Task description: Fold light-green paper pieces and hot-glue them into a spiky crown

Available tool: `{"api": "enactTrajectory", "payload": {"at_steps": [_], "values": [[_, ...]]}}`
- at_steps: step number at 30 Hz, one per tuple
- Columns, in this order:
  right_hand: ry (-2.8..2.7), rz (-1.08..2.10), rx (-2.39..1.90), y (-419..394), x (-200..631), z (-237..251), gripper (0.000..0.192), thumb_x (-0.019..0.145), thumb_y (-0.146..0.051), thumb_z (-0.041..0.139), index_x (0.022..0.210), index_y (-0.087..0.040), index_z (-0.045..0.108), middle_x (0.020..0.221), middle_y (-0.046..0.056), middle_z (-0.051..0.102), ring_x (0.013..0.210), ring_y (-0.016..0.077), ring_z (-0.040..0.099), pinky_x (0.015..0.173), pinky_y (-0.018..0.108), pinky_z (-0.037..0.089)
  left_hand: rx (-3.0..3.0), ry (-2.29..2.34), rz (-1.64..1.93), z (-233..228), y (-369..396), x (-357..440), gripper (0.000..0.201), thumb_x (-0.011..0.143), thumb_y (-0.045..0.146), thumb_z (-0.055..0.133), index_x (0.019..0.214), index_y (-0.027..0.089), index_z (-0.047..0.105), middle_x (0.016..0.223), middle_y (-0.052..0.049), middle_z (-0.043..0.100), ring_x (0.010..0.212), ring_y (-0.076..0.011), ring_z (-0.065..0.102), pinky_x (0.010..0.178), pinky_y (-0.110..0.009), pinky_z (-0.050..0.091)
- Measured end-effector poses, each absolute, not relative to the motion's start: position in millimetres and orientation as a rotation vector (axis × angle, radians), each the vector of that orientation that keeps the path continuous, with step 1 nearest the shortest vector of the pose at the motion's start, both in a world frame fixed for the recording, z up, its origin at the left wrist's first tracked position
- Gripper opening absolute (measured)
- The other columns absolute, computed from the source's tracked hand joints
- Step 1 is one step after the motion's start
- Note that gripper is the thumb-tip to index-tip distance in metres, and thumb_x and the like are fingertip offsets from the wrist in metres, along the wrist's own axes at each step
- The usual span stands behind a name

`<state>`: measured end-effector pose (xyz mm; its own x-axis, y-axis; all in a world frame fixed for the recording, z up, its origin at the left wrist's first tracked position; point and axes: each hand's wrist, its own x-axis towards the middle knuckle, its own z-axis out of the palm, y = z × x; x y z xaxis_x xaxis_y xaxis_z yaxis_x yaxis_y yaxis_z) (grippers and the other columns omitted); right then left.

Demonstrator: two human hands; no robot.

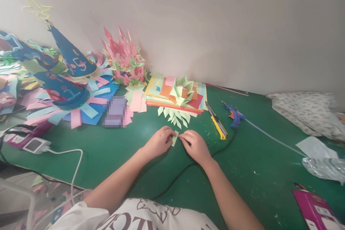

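A small light green paper strip (175, 140) is between my two hands, just above the green table. My left hand (161, 140) pinches it at the left edge between thumb and finger. From the other side, my right hand (195, 145) has its fingers curled, its pinched fingertips on the strip's right edge. Just beyond the hands lie several folded pale green paper leaves (176, 115) in a fanned cluster. Behind these, a green folded paper ring (180, 95) rests on a stack of coloured paper (154, 97).
Right of my hands lie a yellow utility knife (217, 125) and a blue glue gun (235, 115) with its cord (175, 181). Blue cone hats (62, 90) and a pink paper crown (126, 59) stand left. A power strip (315, 208) is near right.
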<state>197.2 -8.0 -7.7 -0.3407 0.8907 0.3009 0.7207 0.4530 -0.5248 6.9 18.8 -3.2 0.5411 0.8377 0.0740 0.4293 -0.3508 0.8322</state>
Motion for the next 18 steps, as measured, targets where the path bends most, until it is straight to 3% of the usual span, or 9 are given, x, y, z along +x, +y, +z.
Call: {"api": "enactTrajectory", "payload": {"at_steps": [7,14,18], "values": [[-2.065,0.309,-1.470,-6.5,198.0,-11.2,0.030,0.093,-0.022,0.039,0.104,-0.019,0.066,0.083,0.009,0.063,0.082,0.0226,0.057,0.073,0.036,0.047,1.905,1.045,0.679,-4.1,17.5,6.3,0.030,0.070,0.003,0.049,0.096,0.017,0.053,0.093,-0.005,0.058,0.070,-0.0110,0.058,0.069,-0.026,0.052],[-2.148,0.321,-1.291,-9.3,192.2,-5.5,0.031,0.089,-0.022,0.051,0.119,-0.025,0.057,0.109,0.008,0.061,0.098,0.0236,0.054,0.086,0.040,0.046,1.736,1.015,0.754,-3.3,15.4,9.7,0.032,0.070,0.009,0.054,0.101,0.016,0.052,0.085,-0.002,0.060,0.067,-0.0096,0.055,0.065,-0.023,0.049],[-2.098,0.327,-1.246,-9.6,192.8,-4.4,0.023,0.089,-0.023,0.051,0.110,-0.023,0.060,0.097,0.007,0.065,0.090,0.0219,0.057,0.079,0.037,0.047,1.640,0.951,0.781,-3.9,15.1,11.9,0.027,0.072,0.013,0.058,0.099,0.016,0.052,0.082,-0.002,0.060,0.067,-0.0091,0.053,0.066,-0.023,0.048]]}}
